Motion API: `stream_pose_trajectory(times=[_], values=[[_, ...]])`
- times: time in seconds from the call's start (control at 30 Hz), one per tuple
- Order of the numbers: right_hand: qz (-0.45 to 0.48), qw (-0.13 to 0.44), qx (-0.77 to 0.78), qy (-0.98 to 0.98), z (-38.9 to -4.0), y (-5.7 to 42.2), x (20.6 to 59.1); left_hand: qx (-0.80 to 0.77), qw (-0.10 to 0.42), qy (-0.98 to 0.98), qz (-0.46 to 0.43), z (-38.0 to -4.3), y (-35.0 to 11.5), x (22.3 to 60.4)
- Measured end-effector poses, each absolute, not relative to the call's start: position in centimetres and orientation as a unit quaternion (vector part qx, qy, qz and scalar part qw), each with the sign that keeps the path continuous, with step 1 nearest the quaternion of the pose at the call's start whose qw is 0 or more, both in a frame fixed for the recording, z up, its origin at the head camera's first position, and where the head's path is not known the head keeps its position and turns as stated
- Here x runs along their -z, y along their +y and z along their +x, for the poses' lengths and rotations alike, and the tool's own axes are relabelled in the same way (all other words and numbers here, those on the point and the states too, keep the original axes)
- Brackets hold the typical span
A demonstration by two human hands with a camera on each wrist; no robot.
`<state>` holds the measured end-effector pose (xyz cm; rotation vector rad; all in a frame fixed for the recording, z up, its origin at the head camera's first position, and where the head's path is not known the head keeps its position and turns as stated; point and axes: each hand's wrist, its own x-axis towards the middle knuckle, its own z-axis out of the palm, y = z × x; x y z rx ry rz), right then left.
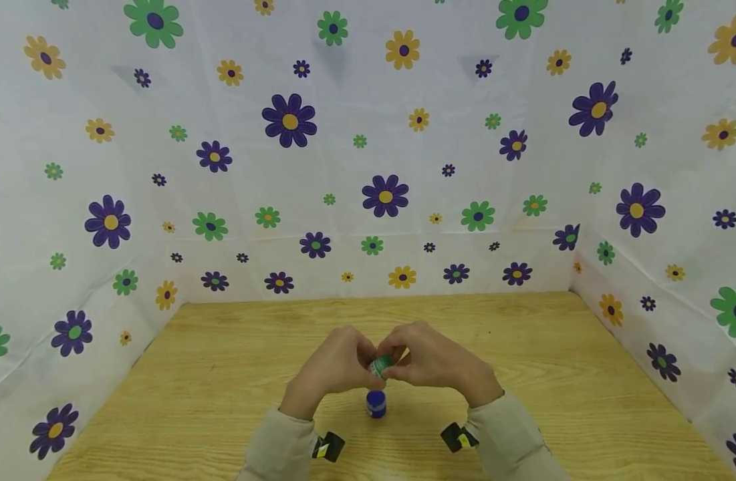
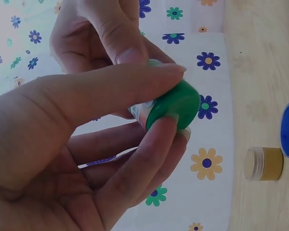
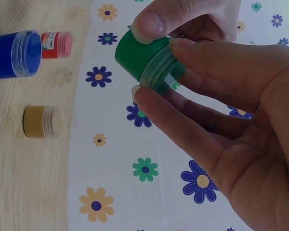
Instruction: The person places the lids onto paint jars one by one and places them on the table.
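Note:
A small green paint jar (image 1: 380,366) is held up between both hands over the table. My left hand (image 1: 337,364) grips its green body, thumb on one side and fingertips on the other, as the left wrist view shows. From the other end, my right hand (image 1: 430,357) pinches the clear ridged lid (image 3: 159,70) between thumb and fingers. The lid sits on the jar's end in the right wrist view. A blue paint jar (image 1: 376,404) stands on the table just below the hands, on the wearer's side.
A yellow-brown paint jar (image 3: 34,121) and a red paint jar (image 3: 62,44) stand near the blue one; the head view does not show them. The wooden table (image 1: 235,374) is bordered by a white flowered cloth (image 1: 343,174) at the back and both sides.

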<state>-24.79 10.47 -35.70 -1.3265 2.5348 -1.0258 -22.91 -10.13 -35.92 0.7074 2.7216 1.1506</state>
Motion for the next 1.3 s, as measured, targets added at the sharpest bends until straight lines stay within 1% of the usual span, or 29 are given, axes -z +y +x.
stream_pose_trajectory(times=[0.27, 0.43, 0.53, 0.67, 0.93, 1.3], values=[[-0.409, 0.046, 0.330, 0.850, -25.1, 11.9, 35.2, -0.379, 0.051, 0.895, 0.230, -23.3, -9.2, 36.6], [-0.371, 0.012, 0.326, 0.869, -25.5, 14.0, 34.5, -0.366, 0.036, 0.903, 0.222, -23.8, -8.3, 37.1], [-0.359, -0.006, 0.322, 0.876, -25.7, 15.1, 34.3, -0.362, 0.046, 0.907, 0.211, -24.5, -7.2, 37.5], [-0.353, -0.015, 0.322, 0.878, -26.0, 16.0, 34.2, -0.346, 0.065, 0.916, 0.191, -25.6, -5.5, 38.0], [-0.339, -0.014, 0.321, 0.884, -26.1, 17.0, 33.9, -0.315, 0.077, 0.929, 0.180, -27.8, -2.9, 39.3], [-0.333, -0.010, 0.317, 0.888, -26.1, 17.3, 33.8, -0.297, 0.104, 0.938, 0.143, -29.4, -0.5, 40.7]])
